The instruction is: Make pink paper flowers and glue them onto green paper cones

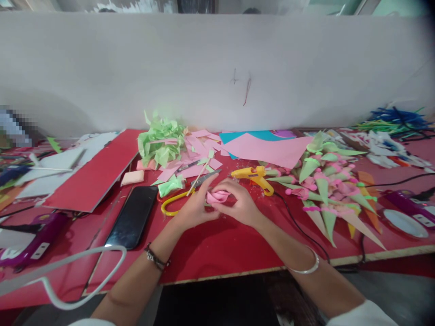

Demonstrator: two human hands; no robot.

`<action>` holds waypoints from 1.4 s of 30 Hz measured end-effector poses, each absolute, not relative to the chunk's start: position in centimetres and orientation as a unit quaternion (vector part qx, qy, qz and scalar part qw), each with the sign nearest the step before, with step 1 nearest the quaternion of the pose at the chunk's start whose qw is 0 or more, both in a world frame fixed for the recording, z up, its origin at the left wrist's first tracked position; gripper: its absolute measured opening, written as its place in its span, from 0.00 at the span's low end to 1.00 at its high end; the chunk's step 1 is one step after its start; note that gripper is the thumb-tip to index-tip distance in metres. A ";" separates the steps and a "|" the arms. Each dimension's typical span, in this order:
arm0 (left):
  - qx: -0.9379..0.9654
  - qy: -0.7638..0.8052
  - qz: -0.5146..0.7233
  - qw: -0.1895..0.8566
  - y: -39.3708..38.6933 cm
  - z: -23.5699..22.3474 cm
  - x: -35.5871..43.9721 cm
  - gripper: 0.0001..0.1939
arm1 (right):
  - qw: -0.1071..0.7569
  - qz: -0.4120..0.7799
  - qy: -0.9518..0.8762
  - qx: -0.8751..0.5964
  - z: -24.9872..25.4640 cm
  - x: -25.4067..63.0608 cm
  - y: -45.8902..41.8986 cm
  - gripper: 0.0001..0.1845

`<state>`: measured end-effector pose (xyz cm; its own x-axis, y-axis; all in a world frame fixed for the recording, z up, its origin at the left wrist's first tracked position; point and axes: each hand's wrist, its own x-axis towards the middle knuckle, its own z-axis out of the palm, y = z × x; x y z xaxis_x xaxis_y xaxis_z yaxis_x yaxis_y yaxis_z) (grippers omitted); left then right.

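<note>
A small pink rose-like piece (218, 195) with curled layers is held between my two hands above the red table. My left hand (195, 206) curves round its left side, thumb and fingers touching it. From the right, the fingers of my right hand (239, 203) close over it, hiding part of it. Just beyond my left hand lie scissors with yellow handles (166, 209) and a thin stick (197, 178). A yellow glue gun (253, 174) rests past my right hand, its black cord trailing right.
Left of my hands is a black phone (134, 217). Pink paper (268, 149) and crumpled green paper (161, 140) lie behind. Green and pink paper cones (326, 185) are heaped at right near a white plate (404, 222). A grey partition (204, 68) stands at the back.
</note>
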<state>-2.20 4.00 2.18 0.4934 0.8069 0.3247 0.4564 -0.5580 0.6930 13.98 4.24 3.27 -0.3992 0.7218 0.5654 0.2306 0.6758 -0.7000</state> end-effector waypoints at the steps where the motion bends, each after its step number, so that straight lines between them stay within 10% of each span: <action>1: 0.818 0.383 0.330 0.274 3.9 2.3 -2.2 0.42 | 0.471 0.276 -0.781 -0.302 3.2 14.0 4.3 0.10; 19: 0.853 0.360 0.373 0.052 4.3 1.9 -2.4 0.18 | 0.524 0.455 -0.648 -0.313 2.2 13.8 4.5 0.20; 42: 0.795 0.378 0.442 0.174 4.6 2.0 -2.1 0.14 | 0.514 0.255 -0.767 -0.286 2.9 14.4 4.6 0.19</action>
